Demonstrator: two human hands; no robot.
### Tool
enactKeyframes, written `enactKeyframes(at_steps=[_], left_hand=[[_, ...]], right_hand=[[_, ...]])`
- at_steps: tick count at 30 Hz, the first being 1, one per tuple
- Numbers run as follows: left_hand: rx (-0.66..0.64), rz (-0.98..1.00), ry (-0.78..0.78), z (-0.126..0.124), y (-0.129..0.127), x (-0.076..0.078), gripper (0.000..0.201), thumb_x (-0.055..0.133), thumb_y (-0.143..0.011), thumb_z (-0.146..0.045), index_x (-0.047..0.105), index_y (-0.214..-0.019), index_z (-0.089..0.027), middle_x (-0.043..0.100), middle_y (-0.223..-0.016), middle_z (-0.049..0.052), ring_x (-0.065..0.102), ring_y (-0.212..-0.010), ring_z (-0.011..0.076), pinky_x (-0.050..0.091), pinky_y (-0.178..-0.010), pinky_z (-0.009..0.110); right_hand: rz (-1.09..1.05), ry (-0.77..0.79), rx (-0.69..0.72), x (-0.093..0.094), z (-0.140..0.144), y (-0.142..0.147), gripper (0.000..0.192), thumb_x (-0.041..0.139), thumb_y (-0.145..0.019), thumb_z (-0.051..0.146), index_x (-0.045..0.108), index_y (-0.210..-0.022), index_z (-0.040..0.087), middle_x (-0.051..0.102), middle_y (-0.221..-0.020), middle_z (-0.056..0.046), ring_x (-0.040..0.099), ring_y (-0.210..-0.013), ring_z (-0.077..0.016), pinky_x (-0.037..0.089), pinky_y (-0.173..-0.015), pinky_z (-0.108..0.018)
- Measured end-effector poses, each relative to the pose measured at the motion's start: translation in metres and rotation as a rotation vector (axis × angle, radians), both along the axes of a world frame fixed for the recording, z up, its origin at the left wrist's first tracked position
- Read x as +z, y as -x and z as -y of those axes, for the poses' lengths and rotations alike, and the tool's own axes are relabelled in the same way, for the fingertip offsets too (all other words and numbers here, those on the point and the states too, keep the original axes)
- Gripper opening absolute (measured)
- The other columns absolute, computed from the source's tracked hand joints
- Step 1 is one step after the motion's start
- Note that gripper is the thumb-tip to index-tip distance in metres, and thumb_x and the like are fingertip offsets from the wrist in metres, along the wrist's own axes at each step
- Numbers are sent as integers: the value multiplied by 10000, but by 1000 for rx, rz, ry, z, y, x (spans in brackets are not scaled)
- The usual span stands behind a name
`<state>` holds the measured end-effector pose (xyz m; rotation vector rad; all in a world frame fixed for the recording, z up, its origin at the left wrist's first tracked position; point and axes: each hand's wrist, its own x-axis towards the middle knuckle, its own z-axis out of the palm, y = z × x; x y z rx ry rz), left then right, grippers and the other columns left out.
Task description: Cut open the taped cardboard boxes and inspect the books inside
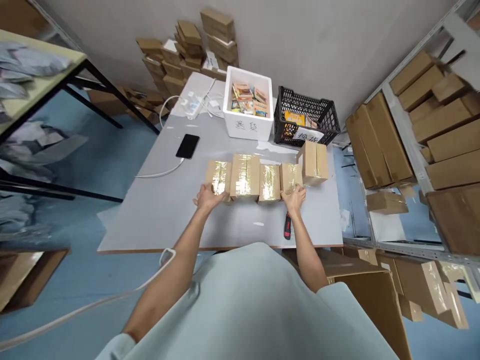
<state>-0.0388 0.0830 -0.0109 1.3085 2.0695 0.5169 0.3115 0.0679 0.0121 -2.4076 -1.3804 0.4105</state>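
Several small cardboard boxes, sealed with shiny clear tape, stand side by side in a row on the grey table (157, 215). My left hand (210, 198) grips the near left corner of the leftmost box (220, 171). At the row's other end, my right hand (294, 199) has its fingers on the near side of the rightmost box (290, 175). Between them are a taller box (245, 175) and a narrower box (269, 181). Just behind my right hand's box, another carton (315, 161) stands at the right. A red and black utility knife (287, 226) lies beside my right wrist.
A white foam box (248, 126) and a black plastic crate (305, 115), both holding colourful packets, stand at the back. A black phone (188, 146) with a white cable lies at left. Loaded shelves (405, 150) flank the right side; a large open carton (360, 285) is near my right elbow.
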Motion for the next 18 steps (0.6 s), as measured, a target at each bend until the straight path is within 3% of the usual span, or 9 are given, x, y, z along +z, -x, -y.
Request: enactKeyframes(at_steps=[2, 5, 7, 10, 13, 18], left_hand=[[-21, -18, 42, 1, -1, 0, 897, 882, -853, -552, 586, -1614, -178, 486, -1758, 316, 434, -1651, 594, 390, -1297, 778], [-54, -32, 36, 21, -4, -13, 951, 883, -888, -490, 533, -1696, -130, 305, -1843, 383, 261, -1748, 627, 346, -1354, 728], [-35, -23, 39, 34, -7, -23, 947, 840, -953, -468, 466, -1761, -143, 143, -1894, 396, 377, -1710, 618, 391, -1347, 683], [5, 12, 66, 37, -14, -31, 962, 818, -993, -451, 396, -1810, -168, -44, -1911, 398, 608, -1556, 591, 491, -1293, 611], [2, 27, 75, 14, -20, -28, 1032, 868, -955, -454, 373, -1814, -169, -72, -1912, 396, 671, -1490, 582, 509, -1287, 597], [-47, 63, 60, -60, -22, -11, 1065, 935, -852, -451, 439, -1740, -137, -28, -1912, 409, 654, -1503, 596, 513, -1279, 636]], right_hand=[[-52, 128, 98, -1, 0, -3, 924, 846, -936, 463, 478, -1716, 130, 407, -1796, -340, 403, -1677, -506, 362, -1353, -634], [-77, 264, 204, -12, 18, -1, 1111, 901, -925, 526, 358, -1823, 159, 196, -1928, -320, 350, -1746, -531, 415, -1345, -595], [-65, 257, 213, -24, 29, 7, 1088, 874, -962, 540, 346, -1832, 157, 91, -1950, -325, 513, -1663, -519, 494, -1294, -537], [-42, 219, 189, -38, 28, 25, 933, 797, -1028, 467, 391, -1790, 116, 105, -1934, -357, 681, -1511, -481, 560, -1237, -506], [-9, 170, 173, -41, 8, 38, 867, 807, -986, 339, 435, -1731, 98, 188, -1917, -348, 605, -1596, -464, 552, -1270, -497], [25, 191, 140, -27, -51, 39, 822, 797, -983, 336, 463, -1697, 101, 219, -1906, -342, 600, -1598, -447, 551, -1279, -493]])
